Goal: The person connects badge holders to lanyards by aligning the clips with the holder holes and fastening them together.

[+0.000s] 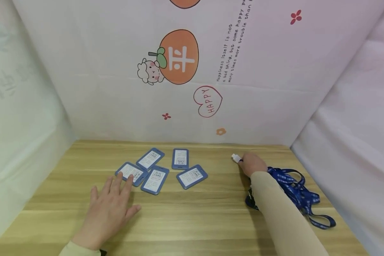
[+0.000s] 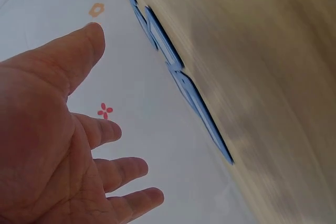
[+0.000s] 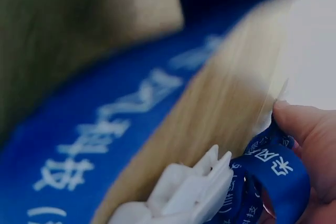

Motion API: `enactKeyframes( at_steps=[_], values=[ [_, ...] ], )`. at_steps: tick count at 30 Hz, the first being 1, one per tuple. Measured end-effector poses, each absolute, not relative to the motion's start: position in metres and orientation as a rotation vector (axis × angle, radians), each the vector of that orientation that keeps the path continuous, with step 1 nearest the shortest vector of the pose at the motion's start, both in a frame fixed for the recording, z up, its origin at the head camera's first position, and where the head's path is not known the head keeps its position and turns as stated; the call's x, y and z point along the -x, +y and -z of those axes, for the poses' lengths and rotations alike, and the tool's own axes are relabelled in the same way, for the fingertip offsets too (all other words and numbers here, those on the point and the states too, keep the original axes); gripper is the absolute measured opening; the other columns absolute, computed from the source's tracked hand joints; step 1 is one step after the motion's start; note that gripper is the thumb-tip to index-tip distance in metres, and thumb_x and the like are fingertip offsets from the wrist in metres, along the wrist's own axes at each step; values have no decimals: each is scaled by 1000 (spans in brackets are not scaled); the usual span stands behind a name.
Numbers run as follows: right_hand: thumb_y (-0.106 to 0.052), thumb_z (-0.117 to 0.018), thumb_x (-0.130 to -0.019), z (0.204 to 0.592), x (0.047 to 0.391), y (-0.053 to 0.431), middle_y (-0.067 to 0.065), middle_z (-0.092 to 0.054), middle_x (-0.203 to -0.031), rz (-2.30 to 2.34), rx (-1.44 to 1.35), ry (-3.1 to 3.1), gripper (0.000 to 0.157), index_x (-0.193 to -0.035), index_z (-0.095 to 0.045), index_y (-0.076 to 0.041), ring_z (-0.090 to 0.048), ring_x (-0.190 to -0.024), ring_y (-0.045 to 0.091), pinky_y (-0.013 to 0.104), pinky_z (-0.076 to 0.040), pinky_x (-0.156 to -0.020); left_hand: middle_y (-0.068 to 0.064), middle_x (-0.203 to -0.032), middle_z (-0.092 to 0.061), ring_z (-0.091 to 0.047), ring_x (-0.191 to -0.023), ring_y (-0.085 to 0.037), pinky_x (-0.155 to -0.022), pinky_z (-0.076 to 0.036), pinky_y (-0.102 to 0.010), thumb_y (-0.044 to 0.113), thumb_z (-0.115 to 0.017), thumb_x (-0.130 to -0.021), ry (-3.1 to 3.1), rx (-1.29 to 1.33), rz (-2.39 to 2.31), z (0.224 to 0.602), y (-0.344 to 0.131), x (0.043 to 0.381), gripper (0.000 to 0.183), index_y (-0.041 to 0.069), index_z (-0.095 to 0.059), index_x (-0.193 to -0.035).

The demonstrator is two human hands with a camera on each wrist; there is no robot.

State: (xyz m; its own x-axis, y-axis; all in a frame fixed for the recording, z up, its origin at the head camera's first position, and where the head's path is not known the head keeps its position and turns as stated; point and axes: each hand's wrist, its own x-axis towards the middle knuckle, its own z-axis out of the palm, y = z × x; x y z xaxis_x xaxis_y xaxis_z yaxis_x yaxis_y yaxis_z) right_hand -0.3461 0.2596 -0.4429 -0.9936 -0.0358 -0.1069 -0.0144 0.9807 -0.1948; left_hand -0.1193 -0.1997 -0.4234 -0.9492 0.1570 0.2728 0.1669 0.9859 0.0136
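Note:
Several blue ID card holders (image 1: 155, 180) with white inserts lie on the wooden table. My left hand (image 1: 107, 209) is spread with fingers extended, its fingertips overlapping the leftmost card holder (image 1: 132, 173) in the head view. In the left wrist view, the left palm (image 2: 37, 129) has nothing in it. At the right, my right hand (image 1: 253, 164) grips blue lanyards, and a white plastic clip (image 1: 235, 158) sticks out past its fingers. The right wrist view has the printed blue strap (image 3: 278, 177) looped at the right fingers, with white plastic clips (image 3: 184, 195) beside it.
A tangled pile of blue lanyards (image 1: 296, 192) lies on the right side of the table, partly behind the right forearm. White printed cloth (image 1: 259, 106) rises along the table's back edge, and more white cloth (image 1: 355, 124) hangs at the sides.

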Motion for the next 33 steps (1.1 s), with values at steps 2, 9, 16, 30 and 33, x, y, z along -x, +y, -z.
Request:
enactKeyframes(
  at_steps=[2, 9, 16, 30, 33],
  values=[
    [-27, -64, -104, 443, 346, 261, 8, -61, -77, 304, 60, 3023, 24, -97, -67, -4, -54, -67, 24, 36, -43, -58, -32, -158, -40, -44, -139, -57, -104, -31, -86, 60, -71, -92, -2869, 228, 54, 424, -202, 121, 89, 6, -44, -157],
    [-25, -63, -105, 435, 340, 258, 7, -66, -85, 313, 155, 3072, 23, -108, -69, -4, -56, -70, 22, 36, -47, -62, -33, -157, -40, -44, -139, -58, -104, -30, -86, 58, -72, -92, -2891, 240, 72, 425, -211, 132, 89, 4, -44, -156],
    [-24, -56, -108, 428, 331, 252, 7, -64, -83, 365, 291, 3154, 21, -108, -62, -4, -53, -66, 22, 36, -45, -60, -35, -156, -41, -44, -138, -60, -105, -30, -86, 55, -73, -92, -2913, 252, 80, 425, -217, 142, 87, 2, -45, -155],
    [-23, -58, -108, 413, 307, 243, 7, -68, -84, 527, 393, 3267, 19, -110, -62, -5, -50, -61, 18, 33, -42, -55, -33, -155, -44, -45, -138, -58, -107, -33, -82, 51, -72, -94, -2985, 290, 78, 423, -225, 171, 83, 1, -45, -155],
    [-23, -60, -107, 411, 302, 241, 11, -73, -92, 553, 406, 3282, 18, -112, -63, -5, -54, -63, 17, 33, -45, -57, -33, -154, -45, -46, -137, -57, -107, -36, -80, 49, -71, -96, -2987, 304, 72, 424, -226, 176, 80, 0, -45, -154]
  ],
)
